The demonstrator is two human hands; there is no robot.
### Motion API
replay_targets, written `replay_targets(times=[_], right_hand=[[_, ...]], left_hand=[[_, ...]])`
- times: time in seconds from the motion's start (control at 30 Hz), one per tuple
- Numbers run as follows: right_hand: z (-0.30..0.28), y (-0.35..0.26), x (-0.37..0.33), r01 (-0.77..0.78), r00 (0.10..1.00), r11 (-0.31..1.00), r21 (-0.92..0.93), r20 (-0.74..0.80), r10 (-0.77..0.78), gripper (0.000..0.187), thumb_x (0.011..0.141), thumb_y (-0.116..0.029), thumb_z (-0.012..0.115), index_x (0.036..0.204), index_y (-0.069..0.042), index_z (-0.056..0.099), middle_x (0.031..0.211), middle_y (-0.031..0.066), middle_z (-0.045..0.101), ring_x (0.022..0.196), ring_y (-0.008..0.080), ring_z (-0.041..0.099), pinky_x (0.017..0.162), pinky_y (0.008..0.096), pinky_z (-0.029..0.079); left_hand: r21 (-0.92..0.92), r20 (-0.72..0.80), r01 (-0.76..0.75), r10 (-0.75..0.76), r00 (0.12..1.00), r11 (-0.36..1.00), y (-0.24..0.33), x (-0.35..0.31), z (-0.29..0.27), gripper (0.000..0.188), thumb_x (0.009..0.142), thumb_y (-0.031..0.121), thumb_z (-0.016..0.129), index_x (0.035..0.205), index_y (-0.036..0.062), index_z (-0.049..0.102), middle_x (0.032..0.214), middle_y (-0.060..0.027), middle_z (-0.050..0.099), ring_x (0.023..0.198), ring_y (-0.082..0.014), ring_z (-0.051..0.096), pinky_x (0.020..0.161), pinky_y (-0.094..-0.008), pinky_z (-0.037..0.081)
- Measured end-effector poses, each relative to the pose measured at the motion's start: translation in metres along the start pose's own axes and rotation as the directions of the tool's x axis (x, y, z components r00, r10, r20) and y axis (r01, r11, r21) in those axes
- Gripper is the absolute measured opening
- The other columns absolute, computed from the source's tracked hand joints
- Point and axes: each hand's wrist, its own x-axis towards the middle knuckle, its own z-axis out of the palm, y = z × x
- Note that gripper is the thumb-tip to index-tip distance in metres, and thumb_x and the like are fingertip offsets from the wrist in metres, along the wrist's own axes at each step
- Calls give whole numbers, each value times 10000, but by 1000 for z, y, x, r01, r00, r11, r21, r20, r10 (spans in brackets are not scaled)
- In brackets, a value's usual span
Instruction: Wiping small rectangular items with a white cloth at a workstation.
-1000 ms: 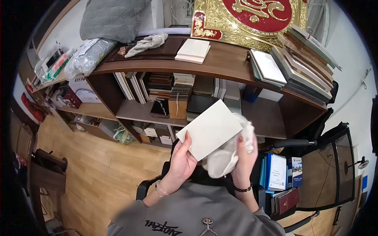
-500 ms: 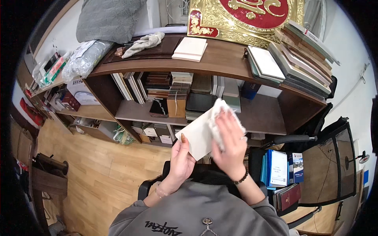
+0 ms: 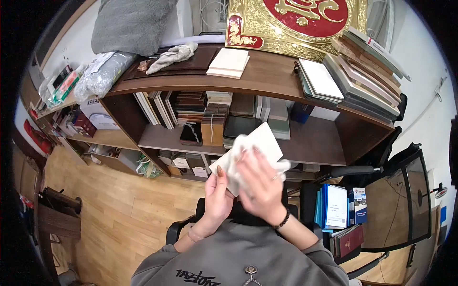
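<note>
My left hand [image 3: 218,198] grips a cream-white flat panel [image 3: 268,143] by its lower left corner, thumb on top and fingers beneath. The panel is held tilted in front of my chest. Spread over a white cloth [image 3: 237,159], my right hand [image 3: 260,183] presses it against the panel's face near the left hand. Folds of the cloth stick out past the fingers on both sides. Part of the panel's middle is hidden under the cloth and hand.
Ahead stands a brown shelf unit [image 3: 267,71] with sample boards inside. On its top lie white panels [image 3: 229,63], a grey-white glove [image 3: 171,58], stacked boards [image 3: 362,81] and a gold-and-red plaque [image 3: 305,24]. Blue folders [image 3: 334,205] rest on a chair at my right.
My right hand and the cloth have slid left and down across the panel, uncovering its upper right part. The left hand keeps its hold at the corner.
</note>
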Motion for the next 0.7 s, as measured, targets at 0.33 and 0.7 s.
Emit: replay_targets(times=[0.33, 0.7], right_hand=[[-3, 5, 1, -44, 992, 996, -73, -124, 35, 453, 625, 5, 576, 1075, -30, 613, 1154, 152, 579, 1141, 382, 502, 941, 416, 417], [-2, -2, -9, 12, 997, 999, -41, -72, -15, 448, 631, -17, 586, 1079, -29, 607, 1164, 146, 577, 1156, 375, 492, 944, 404, 418]], left_hand=[[-45, 84, -56, 60, 995, 997, 6, -1, 8, 384, 981, 242, 363, 1248, -31, 401, 1221, -118, 507, 1123, -184, 504, 955, -325, 410], [-17, 98, -57, 59, 993, 998, 4, -2, -4, 393, 978, 259, 372, 1246, -27, 406, 1232, -117, 505, 1133, -184, 501, 958, -335, 411]])
